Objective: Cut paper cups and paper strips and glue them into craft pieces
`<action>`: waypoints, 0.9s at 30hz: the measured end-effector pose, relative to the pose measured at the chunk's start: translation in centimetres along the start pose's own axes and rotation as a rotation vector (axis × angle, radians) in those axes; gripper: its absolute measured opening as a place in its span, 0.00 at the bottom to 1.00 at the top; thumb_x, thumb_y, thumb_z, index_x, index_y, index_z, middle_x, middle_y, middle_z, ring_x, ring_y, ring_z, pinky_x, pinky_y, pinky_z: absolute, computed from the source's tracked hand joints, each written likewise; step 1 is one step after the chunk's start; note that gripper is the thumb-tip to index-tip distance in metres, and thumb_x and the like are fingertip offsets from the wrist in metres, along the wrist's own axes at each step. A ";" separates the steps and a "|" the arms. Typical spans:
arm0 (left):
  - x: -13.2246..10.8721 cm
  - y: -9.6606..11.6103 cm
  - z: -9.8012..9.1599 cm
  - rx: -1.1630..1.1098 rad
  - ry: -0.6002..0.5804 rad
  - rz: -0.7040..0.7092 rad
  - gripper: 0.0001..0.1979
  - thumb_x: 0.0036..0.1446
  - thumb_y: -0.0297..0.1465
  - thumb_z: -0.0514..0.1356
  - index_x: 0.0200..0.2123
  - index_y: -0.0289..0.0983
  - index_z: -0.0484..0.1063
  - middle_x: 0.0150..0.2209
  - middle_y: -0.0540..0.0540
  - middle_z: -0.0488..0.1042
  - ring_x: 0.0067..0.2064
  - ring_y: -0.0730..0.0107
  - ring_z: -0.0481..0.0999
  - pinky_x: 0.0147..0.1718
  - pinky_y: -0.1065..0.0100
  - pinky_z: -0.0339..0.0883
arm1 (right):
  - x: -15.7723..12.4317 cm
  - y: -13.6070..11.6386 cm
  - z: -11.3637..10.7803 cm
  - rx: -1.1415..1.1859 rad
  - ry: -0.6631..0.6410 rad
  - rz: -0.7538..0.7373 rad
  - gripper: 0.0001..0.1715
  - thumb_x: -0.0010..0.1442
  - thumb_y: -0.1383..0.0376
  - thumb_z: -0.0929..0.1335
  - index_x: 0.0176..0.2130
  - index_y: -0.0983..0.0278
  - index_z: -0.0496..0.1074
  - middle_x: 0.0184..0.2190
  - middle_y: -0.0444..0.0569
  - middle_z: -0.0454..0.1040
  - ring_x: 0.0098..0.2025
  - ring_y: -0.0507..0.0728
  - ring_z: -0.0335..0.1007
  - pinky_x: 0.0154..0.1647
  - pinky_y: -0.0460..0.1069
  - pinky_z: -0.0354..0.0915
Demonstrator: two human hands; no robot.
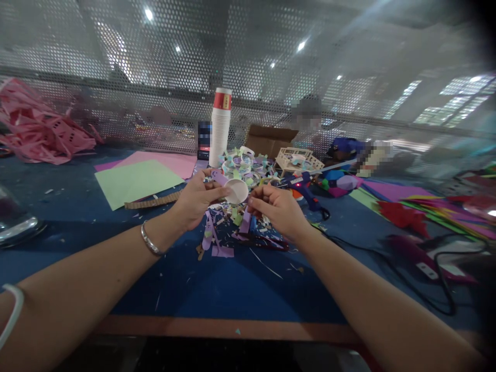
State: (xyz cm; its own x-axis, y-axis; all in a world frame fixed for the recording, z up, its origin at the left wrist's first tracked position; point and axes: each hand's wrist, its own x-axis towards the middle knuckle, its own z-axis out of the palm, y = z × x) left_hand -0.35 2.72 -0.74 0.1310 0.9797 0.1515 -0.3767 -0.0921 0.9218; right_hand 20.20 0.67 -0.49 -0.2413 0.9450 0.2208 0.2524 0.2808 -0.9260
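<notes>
Far to the left of the fingers of the left hand [194, 202], a heap of pink cut material [46, 126] is lying on the tabletop [77, 268]. Nearer to these fingers, but still on their left, a light green sheet [135, 181] is resting partly over a pink sheet [170, 163], and a brown corrugated strip [151, 202] is lying just beside the left wrist. The left fingers are closing firmly on the left side of a white round piece [237, 191], and a purple strip [219, 177] is showing at its upper left. Behind the left fingers, a tall stack of paper cups [220, 132] is standing upright. Below, between the two hands, purple paper scraps [209, 232] are lying. The fingers of the right hand [277, 206] are coming almost together, thumb near forefinger, close to the right rim of the white round piece; I cannot tell if they are holding anything. Behind them, a cluster of decorated rings [244, 163] is sitting. To their right, a blue glue gun [308, 194] is lying near, and farther right, coloured sheets [426, 201] are spreading
</notes>
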 end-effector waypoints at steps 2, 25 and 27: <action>0.1 0.0 -0.1 -0.002 0.017 0.013 0.29 0.42 0.25 0.73 0.46 0.38 0.65 0.33 0.49 0.74 0.37 0.68 0.76 0.37 0.66 0.72 | 0.0 0.0 0.0 -0.008 0.004 0.001 0.07 0.59 0.62 0.71 0.32 0.62 0.71 0.25 0.45 0.77 0.27 0.50 0.71 0.29 0.48 0.68; 0.3 -0.5 -0.7 0.005 0.032 -0.090 0.28 0.42 0.27 0.74 0.45 0.39 0.65 0.39 0.44 0.78 0.39 0.63 0.79 0.38 0.63 0.73 | -0.1 -0.2 0.2 0.014 0.036 0.042 0.07 0.59 0.62 0.70 0.30 0.61 0.70 0.25 0.45 0.77 0.27 0.51 0.70 0.29 0.48 0.68; 0.4 -0.6 -0.8 0.026 0.033 -0.124 0.28 0.43 0.28 0.74 0.46 0.39 0.65 0.39 0.43 0.78 0.38 0.63 0.80 0.37 0.63 0.72 | -0.1 -0.3 0.2 0.013 0.047 0.047 0.08 0.59 0.62 0.71 0.30 0.61 0.70 0.25 0.45 0.77 0.26 0.51 0.70 0.29 0.48 0.68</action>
State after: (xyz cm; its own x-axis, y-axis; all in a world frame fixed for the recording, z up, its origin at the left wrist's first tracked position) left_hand -0.83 3.33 -1.56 0.1448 0.9892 0.0241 -0.3352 0.0261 0.9418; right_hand 19.98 0.48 -0.31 -0.1849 0.9640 0.1913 0.2504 0.2344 -0.9393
